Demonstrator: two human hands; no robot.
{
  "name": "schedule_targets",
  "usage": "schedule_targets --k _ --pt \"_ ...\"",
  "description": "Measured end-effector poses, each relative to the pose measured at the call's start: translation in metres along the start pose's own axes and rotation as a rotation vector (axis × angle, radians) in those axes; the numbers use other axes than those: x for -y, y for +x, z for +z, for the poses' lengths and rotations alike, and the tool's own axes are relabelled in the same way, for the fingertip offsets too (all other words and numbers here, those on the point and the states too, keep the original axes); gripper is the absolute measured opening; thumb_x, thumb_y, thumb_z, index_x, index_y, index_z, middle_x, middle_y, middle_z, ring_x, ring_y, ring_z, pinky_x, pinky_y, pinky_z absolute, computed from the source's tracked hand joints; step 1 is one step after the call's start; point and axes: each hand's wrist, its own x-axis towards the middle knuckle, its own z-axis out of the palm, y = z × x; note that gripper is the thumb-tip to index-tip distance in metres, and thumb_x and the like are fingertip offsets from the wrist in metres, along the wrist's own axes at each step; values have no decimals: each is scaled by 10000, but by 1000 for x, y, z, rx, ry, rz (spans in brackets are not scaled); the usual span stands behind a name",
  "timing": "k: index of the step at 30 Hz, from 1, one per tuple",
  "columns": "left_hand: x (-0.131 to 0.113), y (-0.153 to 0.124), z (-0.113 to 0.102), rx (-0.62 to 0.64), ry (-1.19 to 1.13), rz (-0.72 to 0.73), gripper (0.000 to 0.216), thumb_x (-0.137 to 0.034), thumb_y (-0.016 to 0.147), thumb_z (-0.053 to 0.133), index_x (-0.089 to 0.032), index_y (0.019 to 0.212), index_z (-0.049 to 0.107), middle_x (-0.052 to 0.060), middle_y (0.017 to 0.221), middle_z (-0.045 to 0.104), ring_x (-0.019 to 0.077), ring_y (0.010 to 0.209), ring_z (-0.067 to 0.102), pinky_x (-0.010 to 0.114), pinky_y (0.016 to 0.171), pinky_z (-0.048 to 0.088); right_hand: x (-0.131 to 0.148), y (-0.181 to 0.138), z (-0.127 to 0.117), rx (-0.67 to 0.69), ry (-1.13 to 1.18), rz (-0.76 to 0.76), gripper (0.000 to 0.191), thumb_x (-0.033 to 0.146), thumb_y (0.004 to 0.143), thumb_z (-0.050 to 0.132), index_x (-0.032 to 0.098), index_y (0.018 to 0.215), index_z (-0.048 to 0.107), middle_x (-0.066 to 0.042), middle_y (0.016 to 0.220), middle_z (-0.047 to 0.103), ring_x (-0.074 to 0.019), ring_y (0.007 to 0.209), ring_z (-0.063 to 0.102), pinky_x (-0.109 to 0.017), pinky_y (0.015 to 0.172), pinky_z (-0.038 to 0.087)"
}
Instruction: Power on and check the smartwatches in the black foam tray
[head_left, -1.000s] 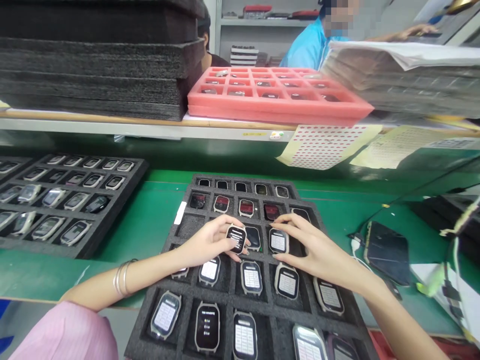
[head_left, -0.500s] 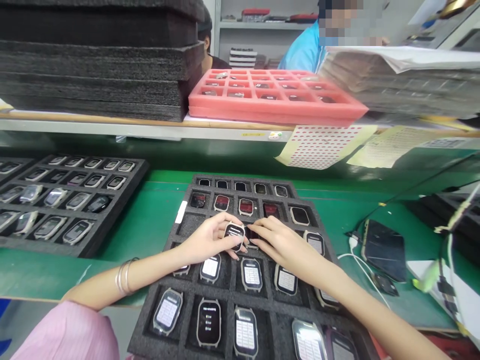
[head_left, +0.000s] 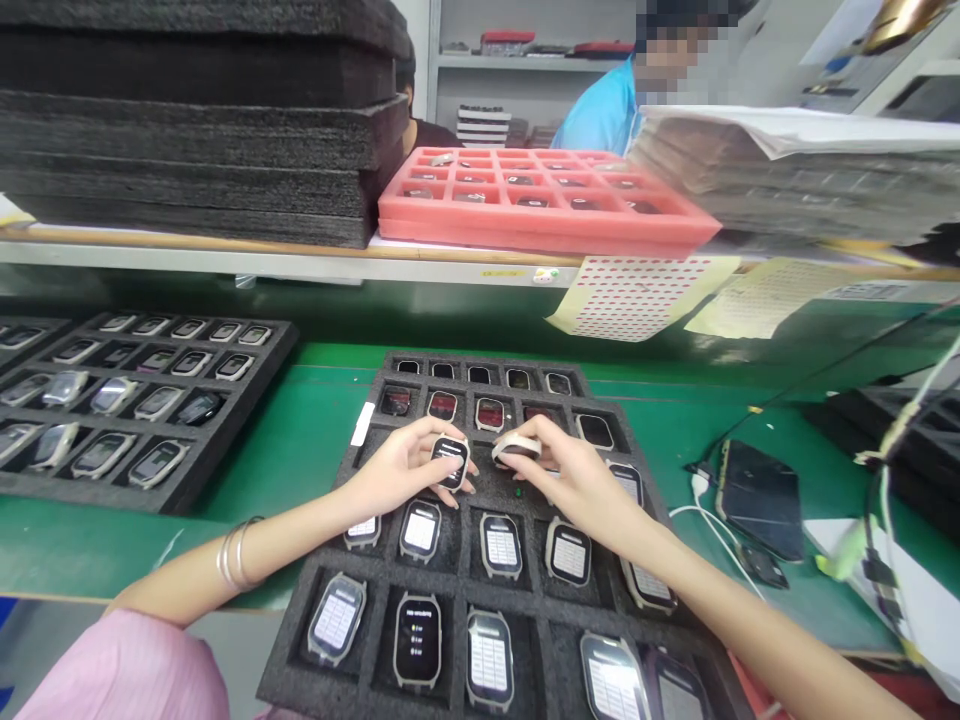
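Observation:
My left hand (head_left: 409, 463) is closed on a watch case (head_left: 450, 463) without a strap, its lit screen facing up with white text. Pinched between the fingers of my right hand (head_left: 577, 470) is a second watch case (head_left: 516, 449), tilted so that its pale side edge shows. Both hands are above a black foam tray (head_left: 375, 570) whose pockets hold several more watch cases. In the front rows many screens are lit, such as the watch case (head_left: 418, 640) showing a short list. Farther back, some screens look dark or reddish. A green light glows in the pocket below my right fingers.
Another foam tray (head_left: 247, 400) of watch cases lies at the left. On the shelf ahead are stacked black foam trays (head_left: 202, 150) and a pink foam tray (head_left: 555, 232). A black power bank or phone (head_left: 761, 500) with white cables is at the right. Two people are behind the shelf.
My right hand has lifted a watch case out of its pocket and tilted it. My left hand has moved slightly left with its watch case, so the hands are farther apart.

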Motion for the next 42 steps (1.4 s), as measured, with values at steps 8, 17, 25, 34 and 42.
schedule_targets --k 8,17,25,34,42 --pt "-2 -27 -32 -38 498 86 595 -169 816 642 -260 1333 361 79 1147 598 227 995 640 388 884 519 8 4 -7 30 499 236 410 397 853 649 151 1170 561 -118 937 716 -96 485 527 -199 378 375" --pt "-32 -36 -53 -22 1386 220 455 -379 864 609 -164 1252 508 143 1194 548 309 1111 494 458 926 458 19 5 -1 70 656 294 448 337 872 635 146 1261 524 -146 1020 692 -102 561 513 -172 387 402" --pt "-11 1 -10 -56 1489 238 222 -286 937 479 -140 860 627 126 849 600 307 894 540 470 846 440 24 2 0 99 757 200 450 300 875 633 199 1302 535 -89 961 661 -130 659 586 -190 446 486" --pt "1 10 -5 -57 1277 187 144 -277 877 588 -189 990 608 71 976 573 244 905 591 367 791 485 13 -2 -6 154 718 154 493 306 854 660 196 1320 543 -56 855 640 -134 588 621 -206 424 523" --pt "-20 13 9 -103 -45 85 268 -398 877 592 -149 975 602 60 851 621 177 760 606 259 612 485 5 -3 -9 178 897 194 450 302 848 658 184 1273 570 -103 953 655 -93 509 541 -172 362 450"
